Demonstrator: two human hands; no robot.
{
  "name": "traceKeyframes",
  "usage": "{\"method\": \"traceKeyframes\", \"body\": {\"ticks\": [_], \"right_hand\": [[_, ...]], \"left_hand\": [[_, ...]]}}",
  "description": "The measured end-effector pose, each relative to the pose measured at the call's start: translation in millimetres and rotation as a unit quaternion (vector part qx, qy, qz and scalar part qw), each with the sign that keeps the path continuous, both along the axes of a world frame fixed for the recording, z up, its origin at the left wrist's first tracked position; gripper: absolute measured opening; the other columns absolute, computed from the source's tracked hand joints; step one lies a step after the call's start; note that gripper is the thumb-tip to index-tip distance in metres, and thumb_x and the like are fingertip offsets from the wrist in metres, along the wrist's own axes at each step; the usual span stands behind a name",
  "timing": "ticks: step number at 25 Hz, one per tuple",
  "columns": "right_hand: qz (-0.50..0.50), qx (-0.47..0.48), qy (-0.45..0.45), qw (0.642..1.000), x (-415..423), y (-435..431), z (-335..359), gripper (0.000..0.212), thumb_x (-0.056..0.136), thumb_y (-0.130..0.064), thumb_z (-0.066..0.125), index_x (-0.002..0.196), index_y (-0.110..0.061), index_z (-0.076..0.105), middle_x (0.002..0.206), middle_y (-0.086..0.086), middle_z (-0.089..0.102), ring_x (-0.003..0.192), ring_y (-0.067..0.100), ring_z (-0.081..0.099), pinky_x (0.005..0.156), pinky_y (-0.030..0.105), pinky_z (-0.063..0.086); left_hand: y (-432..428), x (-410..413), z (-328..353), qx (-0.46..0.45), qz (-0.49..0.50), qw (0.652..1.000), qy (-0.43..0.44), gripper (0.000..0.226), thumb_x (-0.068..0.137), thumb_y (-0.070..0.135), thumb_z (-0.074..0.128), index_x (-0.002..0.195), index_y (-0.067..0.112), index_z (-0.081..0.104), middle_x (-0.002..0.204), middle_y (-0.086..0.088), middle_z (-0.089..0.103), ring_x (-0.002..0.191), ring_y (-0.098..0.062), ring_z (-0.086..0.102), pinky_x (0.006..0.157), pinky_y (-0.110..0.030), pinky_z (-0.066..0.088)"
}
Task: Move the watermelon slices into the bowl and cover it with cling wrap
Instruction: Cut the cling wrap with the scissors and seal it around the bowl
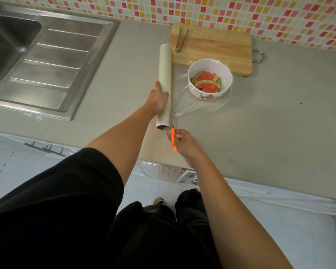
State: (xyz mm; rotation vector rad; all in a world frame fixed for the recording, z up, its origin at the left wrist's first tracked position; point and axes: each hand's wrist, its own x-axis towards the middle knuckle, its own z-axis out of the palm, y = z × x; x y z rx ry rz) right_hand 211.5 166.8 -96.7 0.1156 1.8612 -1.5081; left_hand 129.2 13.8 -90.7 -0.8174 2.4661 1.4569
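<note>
While the watermelon slices (pixel 207 82) already lie inside the white bowl (pixel 226 73), which stands on the table (pixel 279 123) just in front of the wooden cutting board (pixel 217 49), I judge the step in hand to be cutting the cling wrap; a loose sheet of film (pixel 198 105) is draped over the bowl and spills onto the table toward me, running back to the cling wrap roll (pixel 165 74) on the bowl's left; the roll's long axis runs from near me toward the tiled wall, roughly parallel to the line the cut has to follow; my left hand (pixel 159 100) is wrapped around the roll near its middle, fingers curled over it, holding it down; my right hand (pixel 182 141) is nearer to me, just past the roll's near end, closed on the orange handles of the scissors (pixel 173 138), whose thin blades point away from me along the roll's right edge, where the film leaves it; whether the blades are parted I cannot tell; so the cut, as I read it, should travel forward along that edge, away from my right hand; metal tongs (pixel 180 39) rest on the board, and the sink (pixel 47 59) lies well apart to the left.
</note>
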Motion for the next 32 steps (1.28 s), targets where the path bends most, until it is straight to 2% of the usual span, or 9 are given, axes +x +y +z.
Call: {"method": "traceKeyframes", "body": {"ticks": [5, 9, 13, 17, 20, 23, 25, 29, 32], "right_hand": [[0.002, 0.007, 0.008, 1.0, -1.3, 0.5, 1.5, 0.03, 0.091, -0.033, 0.057, 0.113, -0.014, 0.049, 0.08, -0.01, 0.051, 0.075, 0.0, 0.048, 0.082, 0.023, 0.037], [-0.002, 0.012, 0.017, 1.0, -4.2, 0.9, -2.4, 0.029, 0.091, -0.028, 0.058, 0.114, -0.011, 0.052, 0.076, -0.01, 0.052, 0.07, -0.001, 0.048, 0.071, 0.018, 0.04], [-0.007, 0.021, 0.014, 1.0, -5.6, -2.0, -8.3, 0.034, 0.09, -0.031, 0.059, 0.115, -0.01, 0.053, 0.078, -0.007, 0.055, 0.07, 0.002, 0.049, 0.079, 0.024, 0.039], [0.005, 0.007, 0.004, 1.0, -11.0, -6.6, -3.4, 0.028, 0.089, -0.038, 0.059, 0.102, -0.014, 0.053, 0.077, -0.008, 0.058, 0.072, 0.001, 0.05, 0.082, 0.024, 0.038], [0.015, 0.003, 0.008, 1.0, -17.4, -10.4, 1.7, 0.02, 0.09, -0.036, 0.057, 0.076, -0.023, 0.054, 0.066, -0.009, 0.053, 0.067, 0.005, 0.046, 0.08, 0.025, 0.038], [0.014, -0.001, 0.015, 1.0, -21.1, -13.0, 1.9, 0.023, 0.09, -0.036, 0.057, 0.071, -0.025, 0.053, 0.062, -0.008, 0.05, 0.064, 0.007, 0.044, 0.076, 0.024, 0.038], [0.014, 0.004, 0.021, 1.0, -23.5, -14.7, -2.3, 0.021, 0.09, -0.038, 0.057, 0.075, -0.023, 0.054, 0.066, -0.007, 0.052, 0.066, 0.007, 0.046, 0.075, 0.025, 0.039], [-0.003, 0.026, 0.042, 0.999, -27.6, -17.3, -14.1, 0.025, 0.088, -0.04, 0.059, 0.097, -0.018, 0.05, 0.081, -0.009, 0.055, 0.081, 0.01, 0.054, 0.082, 0.028, 0.042], [-0.004, 0.036, 0.047, 0.998, -31.6, -20.2, -16.4, 0.03, 0.086, -0.043, 0.06, 0.1, -0.019, 0.05, 0.085, -0.011, 0.056, 0.092, 0.015, 0.056, 0.089, 0.031, 0.044]], "left_hand": [[0.9, 1.4, 2.7, -0.002, -0.002, 1.0, -0.008, 0.053, 0.092, 0.02, 0.035, 0.143, 0.01, 0.021, 0.133, -0.022, 0.041, 0.119, -0.041, 0.044, 0.099, -0.047, 0.039], [2.0, 2.4, 3.9, 0.003, 0.001, 1.0, -0.005, 0.051, 0.093, 0.02, 0.035, 0.141, 0.01, 0.022, 0.134, -0.022, 0.04, 0.12, -0.04, 0.043, 0.101, -0.046, 0.038], [3.0, 2.8, 4.2, 0.004, 0.002, 1.0, 0.002, 0.046, 0.094, 0.018, 0.034, 0.138, 0.01, 0.025, 0.131, -0.022, 0.041, 0.117, -0.039, 0.043, 0.098, -0.043, 0.037], [3.4, 2.9, 3.2, 0.009, 0.005, 1.0, 0.004, 0.043, 0.094, 0.017, 0.034, 0.135, 0.009, 0.027, 0.13, -0.021, 0.04, 0.117, -0.038, 0.042, 0.098, -0.044, 0.036], [3.2, 2.5, 3.7, 0.011, 0.008, 1.0, 0.005, 0.041, 0.094, 0.017, 0.034, 0.134, 0.009, 0.029, 0.13, -0.02, 0.041, 0.117, -0.037, 0.042, 0.098, -0.043, 0.036], [3.2, 2.9, 4.6, 0.016, 0.007, 1.0, 0.007, 0.04, 0.093, 0.017, 0.035, 0.132, 0.01, 0.031, 0.128, -0.02, 0.043, 0.116, -0.038, 0.044, 0.099, -0.043, 0.037], [3.4, 3.3, 4.7, 0.019, 0.008, 1.0, 0.006, 0.041, 0.092, 0.017, 0.035, 0.133, 0.01, 0.03, 0.128, -0.021, 0.044, 0.117, -0.039, 0.044, 0.1, -0.045, 0.037], [3.3, 3.4, 4.5, 0.019, 0.006, 1.0, 0.006, 0.047, 0.093, 0.018, 0.035, 0.138, 0.012, 0.026, 0.132, -0.02, 0.042, 0.12, -0.038, 0.041, 0.103, -0.046, 0.034], [3.0, 4.1, 4.9, 0.026, 0.009, 1.0, 0.011, 0.045, 0.094, 0.017, 0.034, 0.138, 0.012, 0.027, 0.132, -0.02, 0.041, 0.121, -0.036, 0.04, 0.101, -0.042, 0.034]]}}
